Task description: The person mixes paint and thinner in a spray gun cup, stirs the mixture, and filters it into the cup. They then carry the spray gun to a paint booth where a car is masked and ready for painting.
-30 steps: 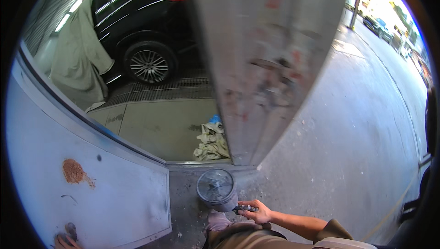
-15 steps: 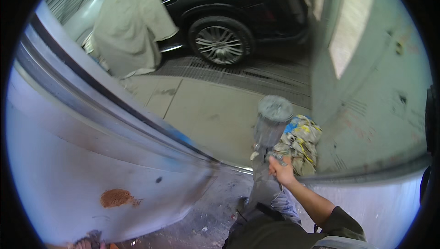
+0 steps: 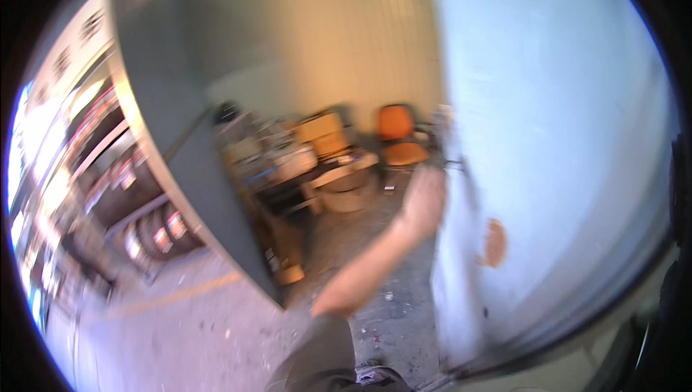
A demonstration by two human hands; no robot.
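Observation:
My left arm reaches up from the lower edge, and my left hand point(image 3: 424, 201) is closed at the free edge of a large pale blue-white door point(image 3: 569, 96). Motion smears the fingers, and their far side is hidden against the edge. Just above the hand, a dark handle or latch part point(image 3: 454, 165) sticks out from the door. A round reddish-brown patch point(image 3: 494, 243) marks the door's face. My right hand and the spray gun it held are out of view.
Beyond the opening stand an orange chair point(image 3: 404, 152), a yellow chair point(image 3: 322, 134) and a cluttered table point(image 3: 249, 165). A grey panel point(image 3: 191, 132) borders the opening's left side. Shelves with tires point(image 3: 162, 232) stand farther left, over a concrete floor point(image 3: 194, 327).
My view has swung left, from the dark car and masking cloth to the chairs and tire shelves. The door now fills the right side. My right hand with the spray gun has left view.

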